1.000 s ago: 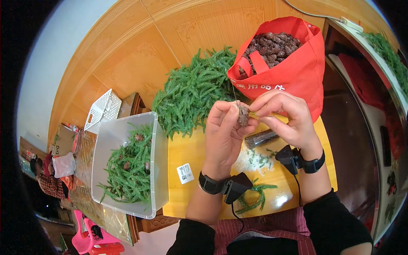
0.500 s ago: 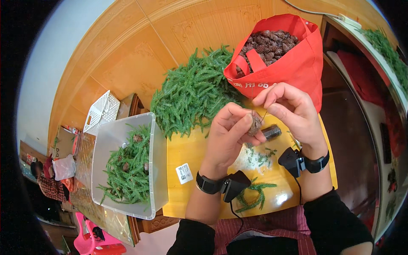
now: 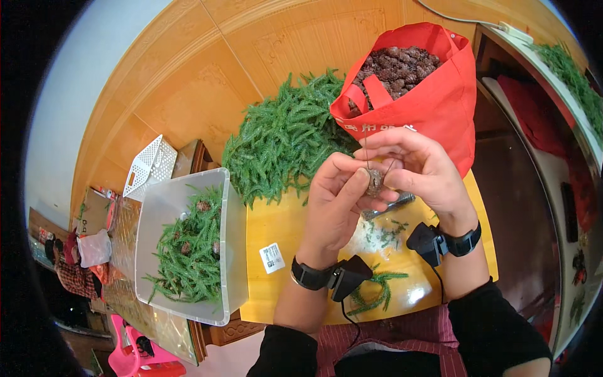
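Between the thumb and fingers of my left hand (image 3: 334, 204) is a small brown pine cone (image 3: 375, 183), held above the yellow tabletop (image 3: 279, 229). A thin wire (image 3: 366, 146) stands up from the cone, and another end slants toward my right hand (image 3: 432, 179). That hand's fingers are curled, with thumb and fingertips close around the slanting wire beside the cone. Below the hands, a dark cylindrical bundle (image 3: 402, 200) lies partly hidden. A small green sprig (image 3: 372, 295) rests near the table's front edge.
A red bag (image 3: 433, 103) full of pine cones stands at the back right, beside a heap of green sprigs (image 3: 276, 135). At left, a clear plastic bin (image 3: 235, 251) holds sprigs with cones. Green scraps (image 3: 386, 234) and a white label (image 3: 272, 258) lie on the table.
My right hand has moved left and slightly down, its thumb now close against the pine cone. My left hand has stayed nearly in place with the cone.
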Demonstrator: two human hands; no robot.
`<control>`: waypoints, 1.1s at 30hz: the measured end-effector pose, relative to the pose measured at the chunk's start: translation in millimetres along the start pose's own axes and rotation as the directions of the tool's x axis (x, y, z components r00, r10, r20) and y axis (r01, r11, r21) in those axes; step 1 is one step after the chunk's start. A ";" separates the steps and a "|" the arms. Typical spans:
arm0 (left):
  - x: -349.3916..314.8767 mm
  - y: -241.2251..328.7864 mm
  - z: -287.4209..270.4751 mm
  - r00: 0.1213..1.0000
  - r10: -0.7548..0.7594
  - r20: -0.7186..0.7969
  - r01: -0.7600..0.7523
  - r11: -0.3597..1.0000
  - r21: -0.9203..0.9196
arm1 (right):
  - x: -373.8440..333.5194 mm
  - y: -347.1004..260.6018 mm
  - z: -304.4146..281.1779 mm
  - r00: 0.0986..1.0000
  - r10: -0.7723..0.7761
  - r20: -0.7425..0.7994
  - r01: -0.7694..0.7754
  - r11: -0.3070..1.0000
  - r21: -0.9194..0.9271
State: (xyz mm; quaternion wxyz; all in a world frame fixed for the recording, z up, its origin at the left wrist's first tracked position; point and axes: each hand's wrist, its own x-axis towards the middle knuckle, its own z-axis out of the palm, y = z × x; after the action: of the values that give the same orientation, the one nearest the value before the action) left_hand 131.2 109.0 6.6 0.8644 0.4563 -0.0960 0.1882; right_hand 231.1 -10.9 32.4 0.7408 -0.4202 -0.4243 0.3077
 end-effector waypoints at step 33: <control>-2.0 5.3 5.2 0.986 0.154 0.059 -0.165 0.937 0.308 | -0.2 6.6 -6.8 0.986 -0.157 0.062 0.161 0.984 -0.075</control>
State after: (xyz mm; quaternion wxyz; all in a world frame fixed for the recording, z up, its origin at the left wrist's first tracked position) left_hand 127.3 106.9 12.9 0.7615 0.5810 -0.1163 0.2628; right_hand 236.4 -10.5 24.5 0.7336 -0.4053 -0.4888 0.2420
